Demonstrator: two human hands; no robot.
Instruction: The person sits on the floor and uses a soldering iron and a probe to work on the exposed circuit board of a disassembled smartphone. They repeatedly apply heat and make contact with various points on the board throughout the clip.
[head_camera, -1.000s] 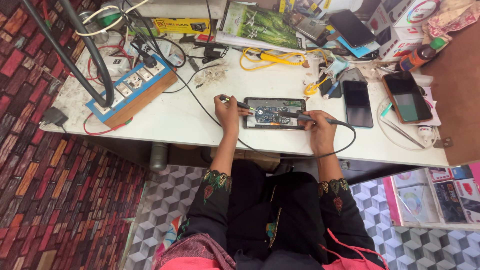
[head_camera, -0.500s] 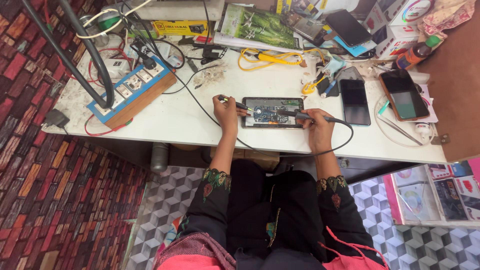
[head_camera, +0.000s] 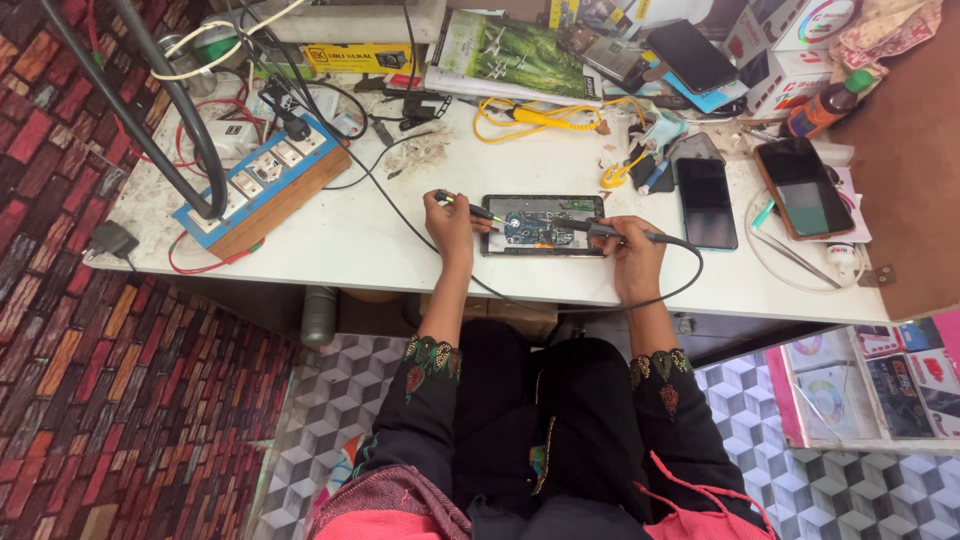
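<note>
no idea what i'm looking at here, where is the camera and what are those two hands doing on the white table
The camera sits on a person's head and looks straight down, so you see their own arms, lap and the floor below. No machine is involved, only two bare hands.

On the white table lies an opened phone with its circuit board showing. The left hand holds a thin green-tipped tool pointed at the board. The right hand holds a dark pen-shaped tool with a black cable, its tip also at the board.

Around it: a blue power strip at left, a yellow cable behind, and two more phones at right, one black, one in a brown case. Boxes and clutter line the far edge.
</note>
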